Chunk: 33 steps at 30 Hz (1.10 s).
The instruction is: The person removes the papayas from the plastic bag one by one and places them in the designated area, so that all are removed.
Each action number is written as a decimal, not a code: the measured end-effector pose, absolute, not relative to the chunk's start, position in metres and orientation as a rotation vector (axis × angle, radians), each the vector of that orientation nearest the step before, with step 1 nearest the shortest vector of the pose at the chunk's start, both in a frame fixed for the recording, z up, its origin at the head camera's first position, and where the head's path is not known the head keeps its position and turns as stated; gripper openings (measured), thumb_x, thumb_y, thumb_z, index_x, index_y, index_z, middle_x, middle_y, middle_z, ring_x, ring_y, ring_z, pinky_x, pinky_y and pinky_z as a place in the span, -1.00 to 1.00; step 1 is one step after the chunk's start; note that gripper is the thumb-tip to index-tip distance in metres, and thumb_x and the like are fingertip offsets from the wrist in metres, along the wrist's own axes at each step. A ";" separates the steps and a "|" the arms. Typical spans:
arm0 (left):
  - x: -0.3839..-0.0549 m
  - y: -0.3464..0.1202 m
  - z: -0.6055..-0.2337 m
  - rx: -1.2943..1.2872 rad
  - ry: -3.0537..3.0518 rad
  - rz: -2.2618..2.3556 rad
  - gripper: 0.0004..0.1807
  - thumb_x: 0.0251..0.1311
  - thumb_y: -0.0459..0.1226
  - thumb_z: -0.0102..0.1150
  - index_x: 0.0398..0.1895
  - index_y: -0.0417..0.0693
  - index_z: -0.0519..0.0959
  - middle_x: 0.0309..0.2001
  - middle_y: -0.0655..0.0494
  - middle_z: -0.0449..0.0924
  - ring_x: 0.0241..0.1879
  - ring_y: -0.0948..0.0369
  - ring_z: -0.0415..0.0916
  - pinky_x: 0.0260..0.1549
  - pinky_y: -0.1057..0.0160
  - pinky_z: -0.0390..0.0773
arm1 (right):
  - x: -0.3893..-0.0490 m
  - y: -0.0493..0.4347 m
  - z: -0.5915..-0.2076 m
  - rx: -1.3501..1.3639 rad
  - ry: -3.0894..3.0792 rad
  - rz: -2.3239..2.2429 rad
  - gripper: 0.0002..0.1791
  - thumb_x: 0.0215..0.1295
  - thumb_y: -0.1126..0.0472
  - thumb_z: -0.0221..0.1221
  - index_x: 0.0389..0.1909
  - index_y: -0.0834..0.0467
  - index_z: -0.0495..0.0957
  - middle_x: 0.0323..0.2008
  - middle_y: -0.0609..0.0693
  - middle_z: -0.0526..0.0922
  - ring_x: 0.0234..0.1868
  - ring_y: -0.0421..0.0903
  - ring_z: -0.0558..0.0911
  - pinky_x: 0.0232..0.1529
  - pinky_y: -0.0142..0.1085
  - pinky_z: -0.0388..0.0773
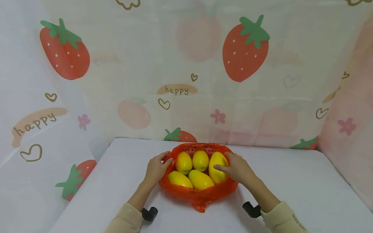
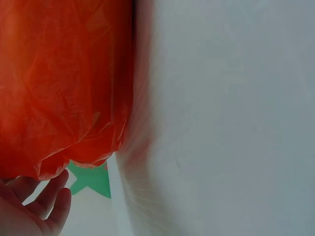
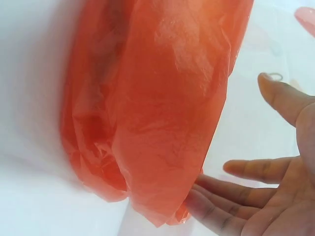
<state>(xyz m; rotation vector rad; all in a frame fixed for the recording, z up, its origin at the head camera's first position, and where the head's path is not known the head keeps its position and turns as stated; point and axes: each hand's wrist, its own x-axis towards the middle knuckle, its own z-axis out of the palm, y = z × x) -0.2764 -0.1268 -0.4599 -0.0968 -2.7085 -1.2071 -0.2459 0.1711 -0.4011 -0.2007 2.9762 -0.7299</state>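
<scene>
Since the red bag (image 1: 201, 195) sits wide-mouthed on the white table (image 1: 291, 181), lower middle of the head frame, my read is that the step in hand is working the bag's rim: spreading the mouth or settling the sides.

Contents: five yellow fruits, all inside the rim. Two lie at the front (left one (image 1: 180, 179), right one (image 1: 201, 180)), two sit behind (left one (image 1: 184, 163), right one (image 1: 200, 160)), and a bigger-looking one (image 1: 217, 159) takes the right side. Small red flap (image 1: 199, 207) pokes out at the front. Dark print (image 1: 192, 149) on the far inner wall, not fully legible.

Left hand (image 1: 155, 168): at the left rim, fingers loosely bent, fingertips up against the plastic. No firm grip shows.

Right hand (image 1: 239, 166): at the right rim, fingers spread, not gripping. Thumb overlaps the right-side fruit in the head view; can't tell if it touches.

Next move, my judgement: shifting the bag calls for a proper pinch of film on both sides and an even pull. Front edge looks low, so a lopsided tug could roll a front fruit out.

Further out: pale sleeves (left (image 1: 123, 220), right (image 1: 282, 218)), a black fitting by each wrist (left (image 1: 150, 214), right (image 1: 251, 209)), strawberry-print sheet (image 1: 140, 71) behind.
</scene>
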 end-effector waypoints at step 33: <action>-0.276 -0.121 -0.458 -0.105 -2.580 -1.190 -0.70 0.31 -0.28 0.17 0.06 -0.15 0.65 -0.06 -0.08 0.72 -0.09 0.02 0.65 -0.03 0.08 0.68 | -0.258 0.135 -0.419 -0.001 3.043 -0.373 -0.15 0.12 -0.31 0.26 0.10 0.37 0.43 -0.29 0.18 0.64 -0.34 0.04 0.58 -0.16 -0.08 0.71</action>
